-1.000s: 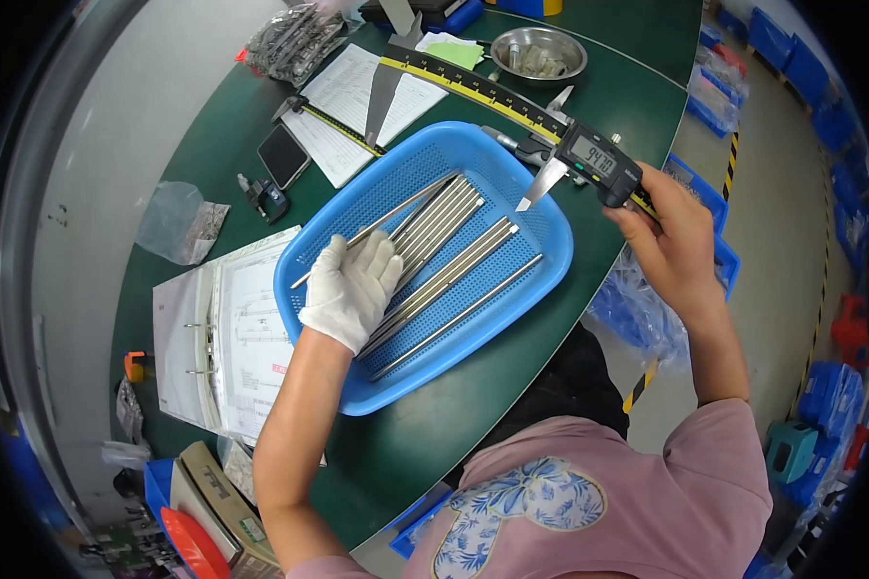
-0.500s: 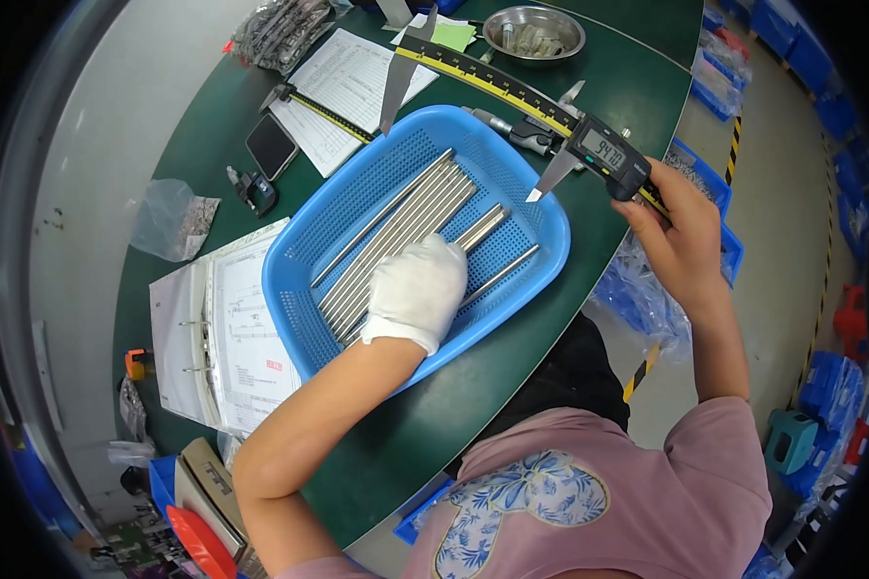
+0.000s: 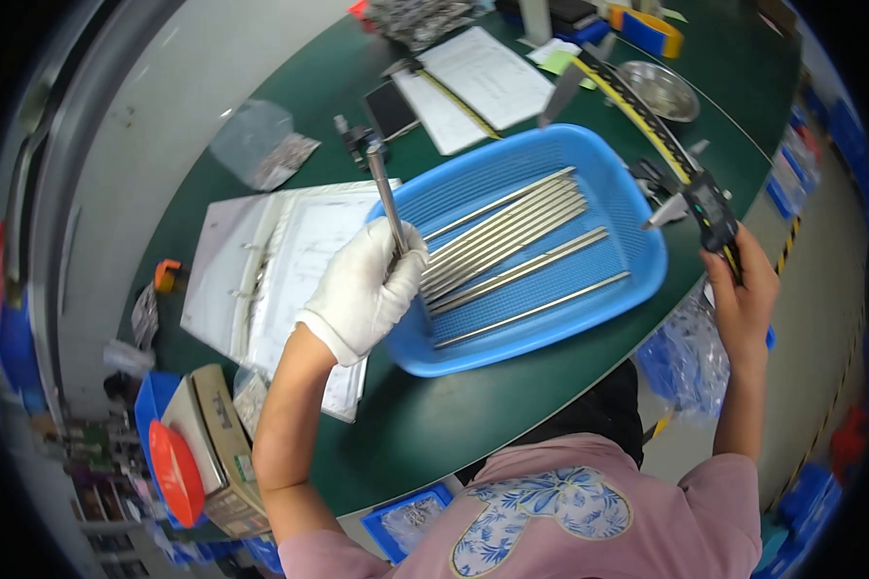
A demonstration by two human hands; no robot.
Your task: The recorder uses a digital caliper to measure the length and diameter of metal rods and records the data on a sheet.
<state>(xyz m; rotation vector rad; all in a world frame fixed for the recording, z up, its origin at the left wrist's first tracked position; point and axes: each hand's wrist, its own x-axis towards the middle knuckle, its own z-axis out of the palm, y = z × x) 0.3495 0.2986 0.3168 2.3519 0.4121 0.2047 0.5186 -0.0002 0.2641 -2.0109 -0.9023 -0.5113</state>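
Note:
My left hand [image 3: 362, 289], in a white glove, is closed around a shiny metal rod [image 3: 383, 188]. The rod stands up out of the fist at a tilt, over the left end of a blue perforated basket [image 3: 526, 355]; whether a second rod lies behind it I cannot tell. Several long metal rods [image 3: 512, 236] lie side by side in that basket, with a thin one apart near the front wall. My bare right hand [image 3: 746, 289] grips a digital caliper [image 3: 710, 207] by its lower end, right of the basket. The caliper's jaws are spread wide, with nothing between them.
An open ring binder [image 3: 227, 280] lies left of the basket. Behind are a phone [image 3: 392, 110], paper sheets [image 3: 492, 82], a second caliper [image 3: 454, 99], a micrometer-like tool [image 3: 353, 140], a plastic bag [image 3: 261, 145] and a metal bowl [image 3: 661, 89]. Boxes [image 3: 222, 444] stand at lower left.
My left hand has come up out of the basket and leftward, with a rod in it. The view has turned, so the basket appears further right. The caliper stays in my right hand.

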